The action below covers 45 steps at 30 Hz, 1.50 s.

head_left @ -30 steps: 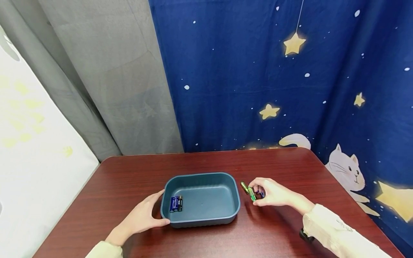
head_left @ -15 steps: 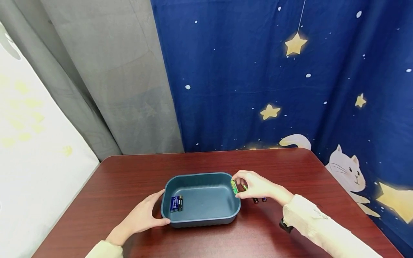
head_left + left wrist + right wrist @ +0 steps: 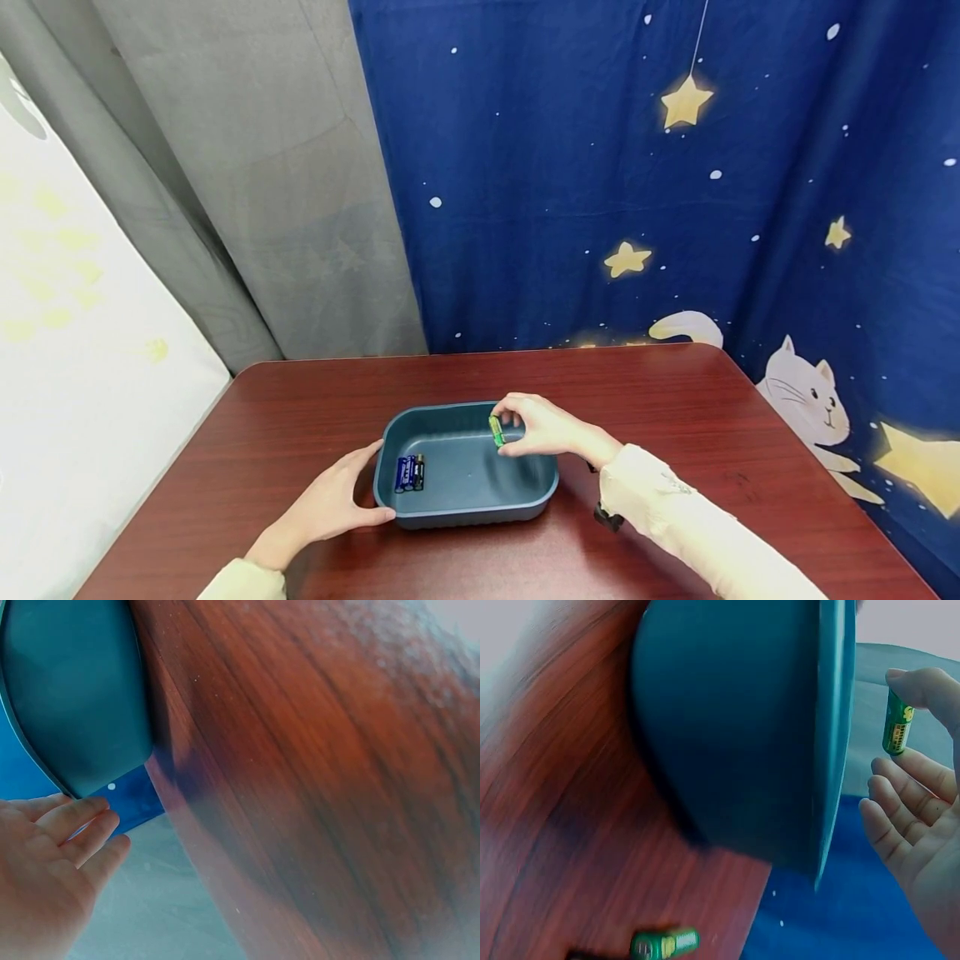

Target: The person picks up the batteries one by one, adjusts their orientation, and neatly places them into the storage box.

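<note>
Between thumb and fingertips, my right hand (image 3: 543, 427) pinches a green battery (image 3: 497, 431) by its two ends, over the right part of a dark teal plastic bin (image 3: 468, 510). The right wrist view shows this battery (image 3: 898, 724) raised beyond the bin's rim. At the bin's left end, my left hand (image 3: 330, 496) has its thumb at the near corner and its fairly straight fingers against the side. Two blue batteries (image 3: 404, 474) and a black battery (image 3: 419, 472) lie side by side in the bin's left end.
Another green battery (image 3: 666, 943) lies on the brown wooden table (image 3: 300, 417) right of the bin, in the right wrist view. A dark thing beside it is cut off by the frame's edge. Grey and starry blue curtains (image 3: 540, 167) hang behind the table.
My right hand has carried the green battery left from the other batteries on the table, across the bin's right rim and over its inside. The left hand has stayed at the bin's left end.
</note>
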### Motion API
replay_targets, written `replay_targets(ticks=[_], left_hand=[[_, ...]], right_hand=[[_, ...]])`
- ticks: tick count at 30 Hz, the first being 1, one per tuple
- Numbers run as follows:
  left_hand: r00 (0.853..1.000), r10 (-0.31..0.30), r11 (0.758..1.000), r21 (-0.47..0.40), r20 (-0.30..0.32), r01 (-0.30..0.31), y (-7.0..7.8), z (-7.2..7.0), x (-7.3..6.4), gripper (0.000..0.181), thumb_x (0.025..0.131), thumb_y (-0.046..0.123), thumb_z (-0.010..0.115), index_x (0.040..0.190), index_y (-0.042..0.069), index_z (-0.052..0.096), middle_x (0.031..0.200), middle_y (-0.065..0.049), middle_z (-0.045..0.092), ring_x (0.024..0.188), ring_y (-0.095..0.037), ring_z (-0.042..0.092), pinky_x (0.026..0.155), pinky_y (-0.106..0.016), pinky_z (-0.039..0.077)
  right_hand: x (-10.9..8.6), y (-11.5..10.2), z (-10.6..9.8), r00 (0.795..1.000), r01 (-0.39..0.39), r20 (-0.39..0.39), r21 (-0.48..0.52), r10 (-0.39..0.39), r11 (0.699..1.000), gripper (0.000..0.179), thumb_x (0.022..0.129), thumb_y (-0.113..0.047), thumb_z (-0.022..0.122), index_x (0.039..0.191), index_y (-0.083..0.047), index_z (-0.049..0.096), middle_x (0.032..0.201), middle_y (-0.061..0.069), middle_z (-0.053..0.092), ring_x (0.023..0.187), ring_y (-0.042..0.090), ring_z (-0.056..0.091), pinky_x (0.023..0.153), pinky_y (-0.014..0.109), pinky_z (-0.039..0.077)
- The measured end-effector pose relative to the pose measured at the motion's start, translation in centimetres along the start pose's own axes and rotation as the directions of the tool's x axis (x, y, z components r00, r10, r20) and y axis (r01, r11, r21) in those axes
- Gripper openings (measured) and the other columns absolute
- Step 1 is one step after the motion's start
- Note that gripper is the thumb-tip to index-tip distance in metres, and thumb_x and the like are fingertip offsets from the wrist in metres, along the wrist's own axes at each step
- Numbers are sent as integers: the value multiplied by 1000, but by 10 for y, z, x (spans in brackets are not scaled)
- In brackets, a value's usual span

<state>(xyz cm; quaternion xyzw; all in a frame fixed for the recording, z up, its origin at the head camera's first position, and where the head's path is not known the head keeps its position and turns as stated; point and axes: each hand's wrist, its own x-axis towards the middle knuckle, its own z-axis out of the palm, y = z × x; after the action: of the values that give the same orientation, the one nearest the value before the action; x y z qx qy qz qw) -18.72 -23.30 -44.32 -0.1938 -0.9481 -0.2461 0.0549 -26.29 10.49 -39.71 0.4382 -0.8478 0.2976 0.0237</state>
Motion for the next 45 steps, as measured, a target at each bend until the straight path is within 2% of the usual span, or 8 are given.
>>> replay_targets(ticks=[6, 16, 23, 28, 34, 39, 45], left_hand=[[1000, -3, 1000, 3, 2, 3, -1, 1, 0, 94, 64, 58, 72, 139, 13, 37, 132, -6, 47, 119, -27, 45, 92, -52, 40], [1000, -5, 1000, 6, -1, 5, 0, 0, -2, 93, 64, 58, 72, 138, 13, 38, 131, -5, 48, 119, -26, 45, 92, -52, 40], [1000, -1, 1000, 7, -5, 1, -1, 1, -1, 93, 64, 58, 72, 138, 13, 38, 131, -5, 48, 119, -26, 45, 92, -51, 40], [1000, -10, 1000, 4, 4, 10, 0, 1, -2, 94, 64, 58, 71, 138, 12, 37, 132, -6, 47, 119, -27, 45, 92, -52, 40], [1000, -15, 1000, 1, 7, 15, 0, 0, -1, 94, 64, 58, 71, 138, 12, 37, 131, -7, 48, 118, -27, 46, 91, -52, 40], [1000, 2, 1000, -1, 3, -2, -1, 1, -1, 94, 64, 58, 71, 138, 12, 37, 131, -7, 48, 118, -27, 46, 91, -52, 41], [1000, 12, 1000, 2, -2, -12, 0, 1, 0, 94, 64, 58, 72, 138, 11, 37, 131, -7, 48, 118, -26, 46, 91, -51, 41]], right_hand=[[15, -2, 19, 1000, -20, 5, -1, 20, 1000, 41, 69, -24, 76, 102, -6, 60, 87, 9, 59, 79, 20, 55, 66, 20, 44], [34, -7, 55, 989, -142, 45, 19, 141, 990, 41, 72, -28, 75, 106, -10, 60, 87, -3, 58, 75, 11, 54, 66, 17, 44], [40, -11, 67, 978, -185, 90, -56, 189, 981, 41, 71, -31, 75, 105, -12, 61, 85, -3, 57, 70, 4, 48, 64, 16, 41], [45, -14, 73, 974, -179, 121, -93, 189, 979, 41, 71, -32, 75, 103, -11, 61, 81, -3, 55, 71, 5, 46, 64, 17, 40], [56, -20, 84, 967, -186, 138, -196, 214, 963, 41, 69, -36, 76, 98, -12, 61, 75, -4, 54, 67, 5, 44, 59, 16, 37], [64, -25, 92, 965, -180, 142, -242, 219, 953, 40, 68, -35, 76, 96, -10, 61, 69, -8, 48, 64, 4, 46, 55, 16, 38], [68, -29, 98, 951, -204, 163, -312, 264, 928, 42, 66, -39, 77, 95, -13, 62, 79, -7, 56, 70, 6, 50, 61, 20, 44]])
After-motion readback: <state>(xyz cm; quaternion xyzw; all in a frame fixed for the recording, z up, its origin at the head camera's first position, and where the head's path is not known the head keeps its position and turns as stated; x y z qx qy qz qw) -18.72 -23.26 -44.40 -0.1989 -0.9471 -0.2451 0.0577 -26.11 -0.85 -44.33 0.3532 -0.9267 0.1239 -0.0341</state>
